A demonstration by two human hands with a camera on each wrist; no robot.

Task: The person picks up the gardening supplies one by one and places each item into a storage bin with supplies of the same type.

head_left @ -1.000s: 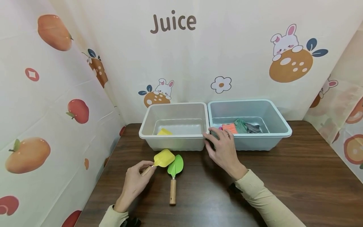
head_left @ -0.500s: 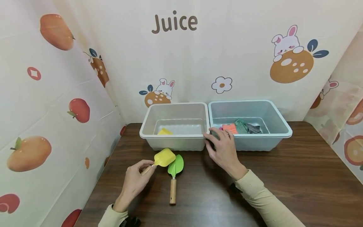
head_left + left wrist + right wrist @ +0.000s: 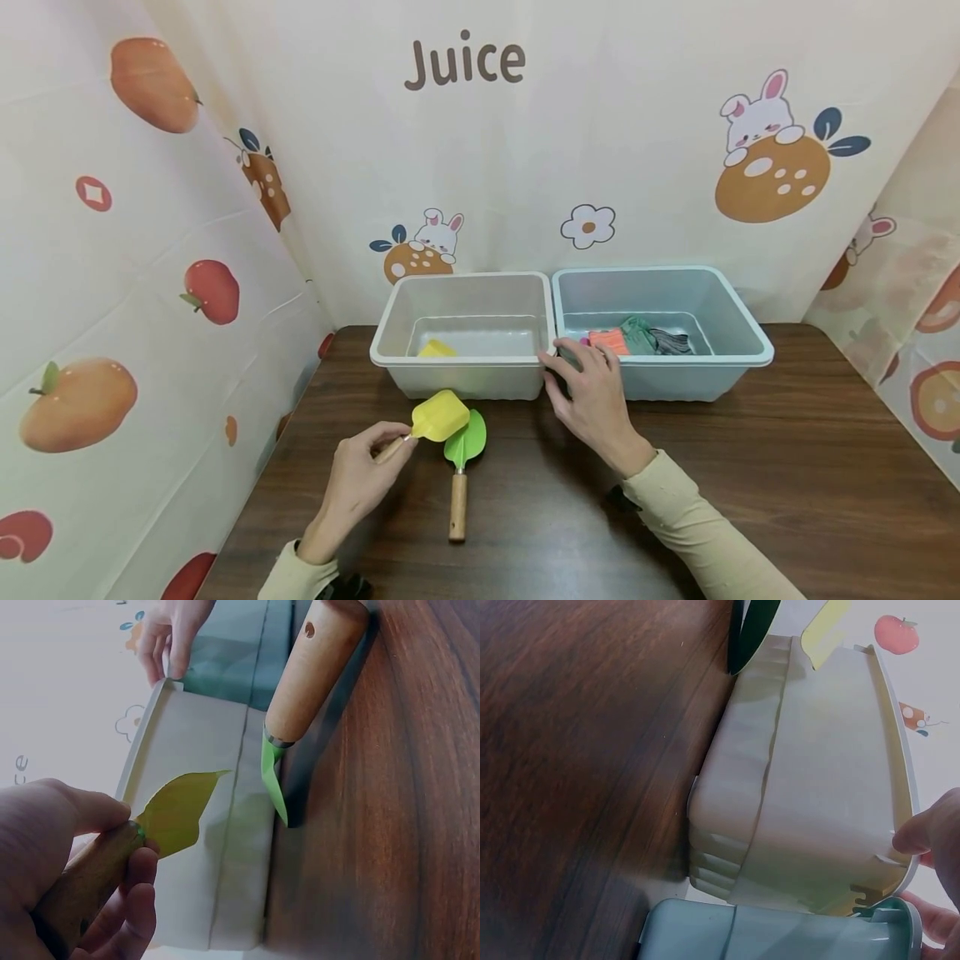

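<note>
Left fingers (image 3: pixel 99 810) curl round a yellow trowel (image 3: pixel 441 415); right fingers (image 3: pixel 924 829) narrowly pinch the white bin (image 3: pixel 457 362); beside them, the blue bin (image 3: pixel 701 361) partly hides its cloths (image 3: pixel 609 341).

Screened-off indoor tabletop corner, fruit-printed curtains (image 3: pixel 645 150), wood-grain table (image 3: pixel 562 517)

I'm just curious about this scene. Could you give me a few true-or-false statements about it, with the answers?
1. The left hand holds the yellow trowel. True.
2. The green trowel lies inside the pale gray bin. False: it lies on the table.
3. The blue bin stands beside the pale gray bin. True.
4. The right hand touches nothing. False: it touches the pale gray bin's rim.
5. Cloth-like items lie in the blue bin. True.
</note>
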